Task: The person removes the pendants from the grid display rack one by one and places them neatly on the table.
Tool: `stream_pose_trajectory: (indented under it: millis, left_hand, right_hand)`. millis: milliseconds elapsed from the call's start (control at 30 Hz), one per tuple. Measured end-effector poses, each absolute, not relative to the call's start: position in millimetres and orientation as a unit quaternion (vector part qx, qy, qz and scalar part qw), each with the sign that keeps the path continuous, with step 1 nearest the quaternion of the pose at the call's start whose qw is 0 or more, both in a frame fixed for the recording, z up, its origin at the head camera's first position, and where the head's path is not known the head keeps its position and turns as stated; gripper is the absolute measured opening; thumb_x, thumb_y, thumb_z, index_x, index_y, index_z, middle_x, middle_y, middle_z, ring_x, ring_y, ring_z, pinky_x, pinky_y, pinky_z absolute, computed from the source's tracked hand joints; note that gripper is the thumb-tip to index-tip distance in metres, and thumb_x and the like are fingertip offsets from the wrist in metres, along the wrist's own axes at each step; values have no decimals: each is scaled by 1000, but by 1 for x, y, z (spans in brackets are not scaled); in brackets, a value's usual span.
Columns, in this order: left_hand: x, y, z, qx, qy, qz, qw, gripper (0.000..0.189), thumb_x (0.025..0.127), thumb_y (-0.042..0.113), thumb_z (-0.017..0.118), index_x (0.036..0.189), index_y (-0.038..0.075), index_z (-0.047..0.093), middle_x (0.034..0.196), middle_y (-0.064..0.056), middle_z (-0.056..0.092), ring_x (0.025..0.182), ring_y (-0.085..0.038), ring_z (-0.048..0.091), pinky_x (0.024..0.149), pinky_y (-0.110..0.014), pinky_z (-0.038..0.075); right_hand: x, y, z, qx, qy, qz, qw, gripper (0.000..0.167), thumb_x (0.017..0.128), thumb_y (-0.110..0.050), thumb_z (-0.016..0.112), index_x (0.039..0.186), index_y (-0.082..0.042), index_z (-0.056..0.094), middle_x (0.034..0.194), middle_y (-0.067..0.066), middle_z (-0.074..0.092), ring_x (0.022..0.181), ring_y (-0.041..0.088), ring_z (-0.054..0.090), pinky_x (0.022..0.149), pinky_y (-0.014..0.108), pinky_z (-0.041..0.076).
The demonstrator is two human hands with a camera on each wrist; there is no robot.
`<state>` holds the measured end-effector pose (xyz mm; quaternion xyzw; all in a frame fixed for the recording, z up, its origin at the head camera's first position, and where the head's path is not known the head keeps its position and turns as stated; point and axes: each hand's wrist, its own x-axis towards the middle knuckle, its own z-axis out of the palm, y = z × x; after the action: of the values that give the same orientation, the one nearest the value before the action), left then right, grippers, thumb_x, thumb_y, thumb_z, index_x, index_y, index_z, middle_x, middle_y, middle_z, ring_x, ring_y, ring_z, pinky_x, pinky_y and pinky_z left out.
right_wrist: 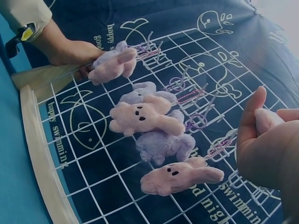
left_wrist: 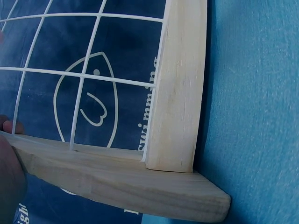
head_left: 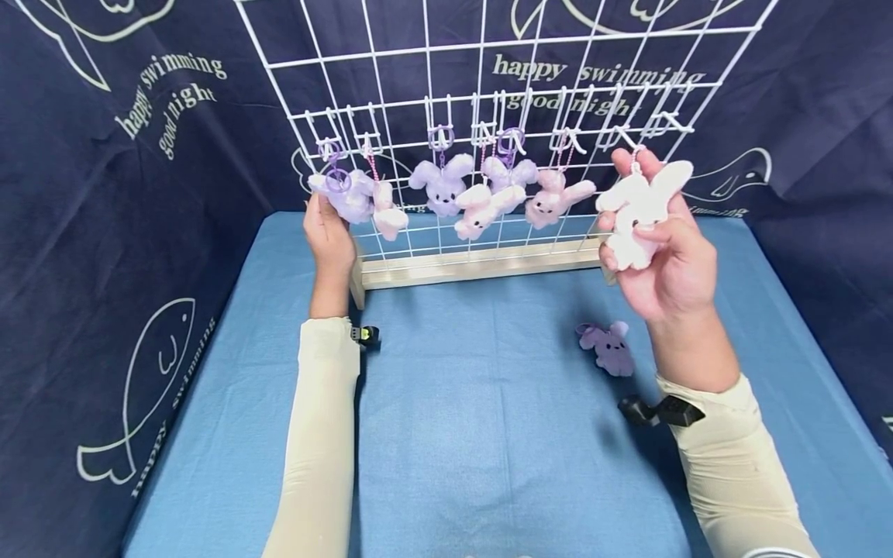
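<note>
- Gripping pale bunny (head_left: 640,203) at rack (head_left: 481,267), right end: right hand (head_left: 671,267).
- Bunny mostly hidden, right wrist view; long axis near-vertical, ear end up.
- Left hand (head_left: 331,239) holds rack; fingers (left_wrist: 7,126) partly cut off, left wrist view.

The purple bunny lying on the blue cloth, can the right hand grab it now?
Probably not just yet: the right hand is holding a pale bunny. Nothing covers the purple bunny, though, so with that hand free it likely could.
</note>
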<state>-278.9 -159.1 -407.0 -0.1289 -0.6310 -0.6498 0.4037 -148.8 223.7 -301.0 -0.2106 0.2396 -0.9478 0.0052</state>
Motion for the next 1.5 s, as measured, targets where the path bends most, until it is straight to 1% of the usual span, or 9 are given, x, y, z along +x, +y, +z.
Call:
stream_pose_trajectory:
  millis: [133,333,533,700,767,833,1000,1300,1500]
  left_hand:
    - [-279,-159,-406,-129,-634,-647,403,38,112,33,40,103,9,68,70,14,44,54,1,38,52,-18,31]
    - [-279,-159,-406,-134,-638,-643,403,44,108,44,41,106,10,69,70,14,44,54,0,38,52,-18,31]
    - [-278,-159,-404,-136,-631,-654,394,49,107,45,41,112,4,69,71,12,44,53,0,37,52,-18,32]
    - [-279,-158,-405,-132,-630,-656,394,45,108,43,42,109,8,69,71,12,44,53,0,37,52,-18,32]
    - [-280,-159,-405,-131,-630,-655,396,43,106,48,42,104,13,68,70,13,43,53,0,36,52,-18,31]
    - [-281,-159,-406,-129,-632,-652,398,40,104,51,43,99,18,65,69,13,43,53,0,36,52,-18,30]
    - [-280,-160,-407,-122,-639,-647,397,32,110,41,41,97,21,64,69,13,42,54,0,36,52,-19,29]
    - [-278,-161,-408,-121,-642,-640,403,32,109,42,42,97,22,64,70,10,43,55,1,38,53,-18,30]
    - [-278,-160,-406,-122,-639,-645,402,29,111,36,42,96,24,63,70,14,43,54,1,37,52,-18,30]
  right_hand:
    - [-148,224,-302,-216,233,-948,14,62,92,18,20,149,4,38,155,20,48,84,43,70,49,40,58]
    - [-145,225,-304,-245,223,-943,25,57,94,17,11,143,11,40,150,28,52,90,54,75,48,45,61]
    - [-142,224,-306,-246,282,-927,7,35,101,15,23,125,12,47,131,33,65,93,53,76,53,47,63]
    - [-140,226,-307,-236,302,-924,4,27,106,12,29,120,14,52,125,35,69,96,55,76,62,55,64]
    - [-139,226,-308,-221,336,-916,-11,24,108,8,34,118,13,56,122,32,72,98,50,77,66,52,65]
    - [-139,226,-308,-192,395,-897,-40,23,109,3,41,115,9,62,117,25,76,93,38,80,66,41,67]
    - [-137,226,-311,-149,470,-867,-76,20,106,3,51,110,3,71,112,15,79,77,19,77,55,24,61]
    - [-136,227,-317,-155,468,-865,-94,29,95,21,54,107,2,73,102,15,80,97,22,80,72,26,65]
    - [-137,230,-320,-151,470,-866,-84,37,92,29,47,108,5,71,101,16,78,86,21,78,66,25,64]
